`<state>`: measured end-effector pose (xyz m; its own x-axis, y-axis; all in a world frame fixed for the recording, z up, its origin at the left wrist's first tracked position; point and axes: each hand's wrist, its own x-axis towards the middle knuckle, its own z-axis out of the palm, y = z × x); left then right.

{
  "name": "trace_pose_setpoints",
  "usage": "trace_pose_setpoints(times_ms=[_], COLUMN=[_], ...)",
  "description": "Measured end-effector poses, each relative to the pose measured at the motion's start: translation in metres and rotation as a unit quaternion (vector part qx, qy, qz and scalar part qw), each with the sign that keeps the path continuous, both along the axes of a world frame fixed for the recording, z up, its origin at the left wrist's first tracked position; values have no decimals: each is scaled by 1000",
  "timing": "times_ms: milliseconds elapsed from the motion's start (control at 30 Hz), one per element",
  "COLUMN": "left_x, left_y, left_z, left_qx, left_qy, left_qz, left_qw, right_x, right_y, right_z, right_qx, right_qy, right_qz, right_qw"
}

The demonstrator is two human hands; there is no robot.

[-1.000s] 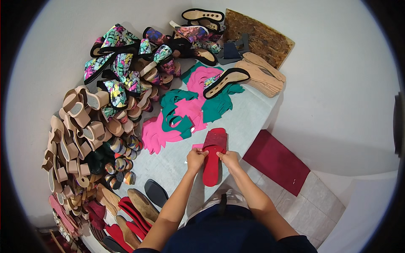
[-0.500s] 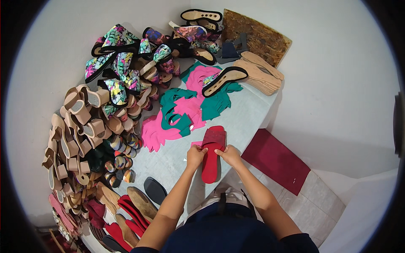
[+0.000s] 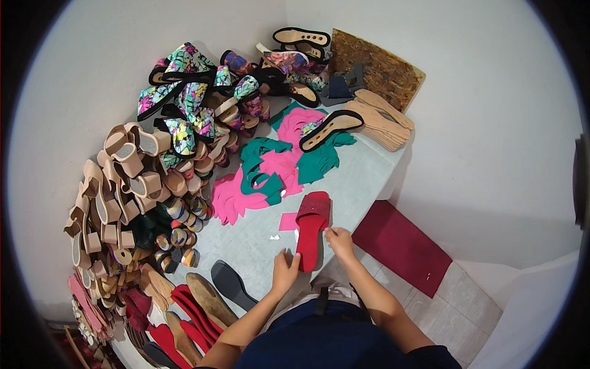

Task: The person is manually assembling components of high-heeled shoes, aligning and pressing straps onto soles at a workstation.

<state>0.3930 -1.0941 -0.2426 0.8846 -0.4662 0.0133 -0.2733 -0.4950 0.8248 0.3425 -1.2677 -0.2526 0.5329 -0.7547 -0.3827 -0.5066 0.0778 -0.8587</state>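
Note:
A red slide sandal with a broad strap across its front lies near the table's front edge, toe away from me. My left hand is beside the heel on the left, its thumb against the sole's edge and its fingers apart. On the other side my right hand has its fingertips closed at the strap's lower right edge. Left of the sandal is a small pink piece, with a white scrap near it.
Pink cut pieces and green ones lie beyond the sandal. Patterned shoes and beige heeled shoes heap up at left. Tan insoles are stacked at the far right. A dark sole lies near my left forearm. A maroon mat is on the floor.
Both hands have let go of their two-sided grip at the strap. The left has slid back toward the heel; the right has moved outward to the strap's edge. The strap now stands arched.

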Motion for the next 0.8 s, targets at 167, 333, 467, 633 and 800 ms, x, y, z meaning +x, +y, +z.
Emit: trace_pose_setpoints(times_ms=[167,333,467,633,800], left_x=[1,-6,-10,-8,-9], left_y=[8,-3,-5,-10,-14], left_z=[-16,-2,10,9,4], left_qx=[39,96,96,111,85], left_qy=[178,171,135,163,214], left_qz=[-61,-66,-41,-26,-44], left_qw=[981,978,985,980,972], right_x=[11,15,12,10,11], right_y=[11,14,17,23,22], right_z=[6,-9,6,9,17], right_qx=[264,183,152,173,195], right_qy=[-31,-35,-11,-90,-42], right_qz=[-22,91,127,92,115], right_qw=[964,978,980,976,973])
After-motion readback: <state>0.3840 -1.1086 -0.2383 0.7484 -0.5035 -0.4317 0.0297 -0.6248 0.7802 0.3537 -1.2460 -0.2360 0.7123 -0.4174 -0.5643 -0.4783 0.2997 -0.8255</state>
